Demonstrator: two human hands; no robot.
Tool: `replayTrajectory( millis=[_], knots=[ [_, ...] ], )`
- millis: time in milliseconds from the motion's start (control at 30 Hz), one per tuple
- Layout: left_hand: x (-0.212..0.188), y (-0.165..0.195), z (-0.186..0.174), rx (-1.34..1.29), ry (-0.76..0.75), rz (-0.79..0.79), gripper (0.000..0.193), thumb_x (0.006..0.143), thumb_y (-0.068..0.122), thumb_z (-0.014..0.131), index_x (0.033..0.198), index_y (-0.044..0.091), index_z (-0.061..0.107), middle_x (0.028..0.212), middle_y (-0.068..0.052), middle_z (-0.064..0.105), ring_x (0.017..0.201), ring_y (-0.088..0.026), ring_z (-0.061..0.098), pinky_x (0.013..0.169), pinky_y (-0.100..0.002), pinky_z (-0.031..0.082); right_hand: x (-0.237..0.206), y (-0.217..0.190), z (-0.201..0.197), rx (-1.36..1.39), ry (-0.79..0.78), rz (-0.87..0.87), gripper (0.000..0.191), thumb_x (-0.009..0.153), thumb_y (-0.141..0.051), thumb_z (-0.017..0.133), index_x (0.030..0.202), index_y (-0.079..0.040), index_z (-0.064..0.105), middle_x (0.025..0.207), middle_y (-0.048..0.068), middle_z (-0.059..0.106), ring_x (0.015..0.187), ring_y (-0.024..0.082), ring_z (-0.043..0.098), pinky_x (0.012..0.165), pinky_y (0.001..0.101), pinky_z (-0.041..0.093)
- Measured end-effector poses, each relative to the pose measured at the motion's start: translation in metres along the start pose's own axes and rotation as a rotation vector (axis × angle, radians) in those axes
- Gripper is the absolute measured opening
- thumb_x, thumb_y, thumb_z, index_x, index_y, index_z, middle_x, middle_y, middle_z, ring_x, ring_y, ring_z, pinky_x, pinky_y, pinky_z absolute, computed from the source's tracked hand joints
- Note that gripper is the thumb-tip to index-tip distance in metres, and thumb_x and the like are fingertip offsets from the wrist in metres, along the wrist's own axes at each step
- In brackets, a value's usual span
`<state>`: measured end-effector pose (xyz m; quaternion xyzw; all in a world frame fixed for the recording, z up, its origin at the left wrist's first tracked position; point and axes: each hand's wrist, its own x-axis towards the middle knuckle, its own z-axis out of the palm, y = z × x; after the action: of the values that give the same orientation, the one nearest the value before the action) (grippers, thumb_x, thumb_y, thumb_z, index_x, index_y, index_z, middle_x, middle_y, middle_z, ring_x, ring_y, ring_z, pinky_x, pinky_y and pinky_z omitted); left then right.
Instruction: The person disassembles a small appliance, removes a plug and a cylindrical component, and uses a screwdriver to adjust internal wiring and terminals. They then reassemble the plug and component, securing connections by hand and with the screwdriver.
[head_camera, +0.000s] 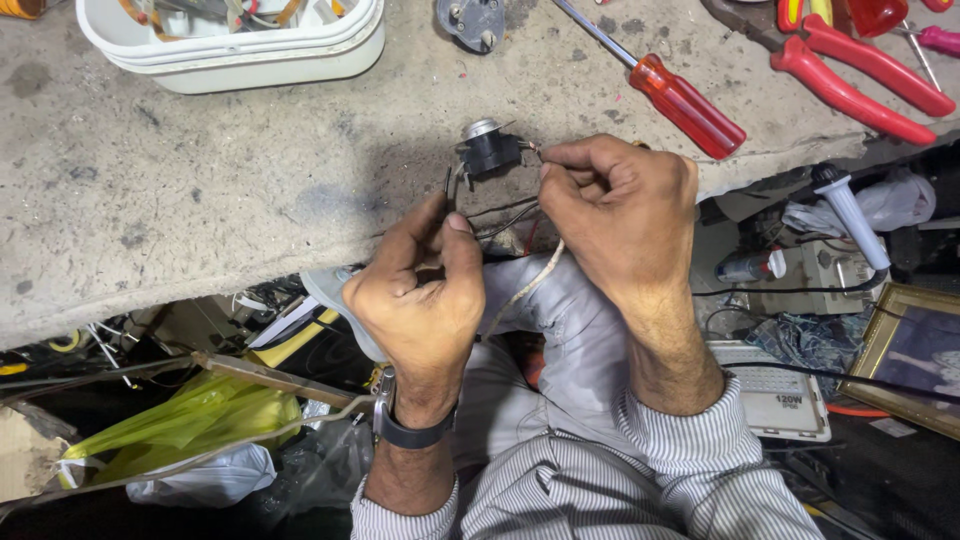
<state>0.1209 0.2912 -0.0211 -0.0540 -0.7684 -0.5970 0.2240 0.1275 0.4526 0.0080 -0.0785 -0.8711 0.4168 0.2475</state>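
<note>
A small black thermostat part with a round metal cap (487, 148) hovers just over the edge of a rough concrete bench (200, 190). My right hand (620, 205) pinches the terminal and wire end on the part's right side. My left hand (420, 295) grips thin black wires (500, 218) that run up to the part's left side, thumb pressed on them. A white braided wire (525, 290) hangs down between both hands toward my lap.
A red-handled screwdriver (685, 100) and red-handled pliers (860, 85) lie at the bench's far right. A white plastic tub (240, 50) of wires stands at the far left; a dark plug (470, 22) lies beyond. Below the bench: a yellow bag (190, 420), a floodlight (780, 400), a framed picture (915, 355).
</note>
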Motion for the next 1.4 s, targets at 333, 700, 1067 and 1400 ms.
replayTrajectory(
  millis=[333,700,1067,1400],
  knots=[
    [-0.001,0.0,-0.002,-0.033,-0.023,-0.007,0.025,0.092,0.009,0.075,0.113,-0.004,0.074,0.088,-0.01,0.078,0.074,-0.008,0.072,0.068,-0.023,0.058,0.001,-0.001,-0.001,0.052,-0.034,0.024,0.018,0.091,-0.009,0.075,0.105,0.002,0.078,0.077,0.002,0.076,0.065,0.002,0.069,0.06,0.0183,0.054],
    [-0.008,-0.009,0.003,-0.071,-0.007,-0.04,0.024,0.092,0.007,0.074,0.112,-0.005,0.074,0.084,-0.009,0.077,0.07,-0.007,0.069,0.066,-0.022,0.057,0.002,0.002,0.0,0.053,-0.035,0.03,0.018,0.09,-0.01,0.076,0.104,0.001,0.078,0.076,0.002,0.076,0.065,0.002,0.067,0.06,0.0195,0.054],
    [-0.018,-0.015,0.009,-0.105,0.057,0.068,0.018,0.093,0.001,0.075,0.109,-0.005,0.071,0.079,-0.004,0.075,0.07,-0.004,0.068,0.07,-0.021,0.056,0.002,0.004,-0.001,0.032,-0.019,0.028,0.018,0.088,-0.011,0.078,0.102,0.0,0.079,0.074,0.002,0.075,0.063,0.002,0.067,0.059,0.0198,0.053],
    [-0.017,-0.017,0.009,-0.082,0.044,0.092,0.017,0.091,0.001,0.075,0.107,-0.003,0.071,0.079,-0.006,0.075,0.069,-0.006,0.07,0.069,-0.022,0.057,-0.005,0.006,0.001,0.026,0.021,-0.027,0.014,0.086,-0.006,0.076,0.097,0.001,0.077,0.074,0.004,0.075,0.064,0.004,0.07,0.06,0.0196,0.055]
  ],
)
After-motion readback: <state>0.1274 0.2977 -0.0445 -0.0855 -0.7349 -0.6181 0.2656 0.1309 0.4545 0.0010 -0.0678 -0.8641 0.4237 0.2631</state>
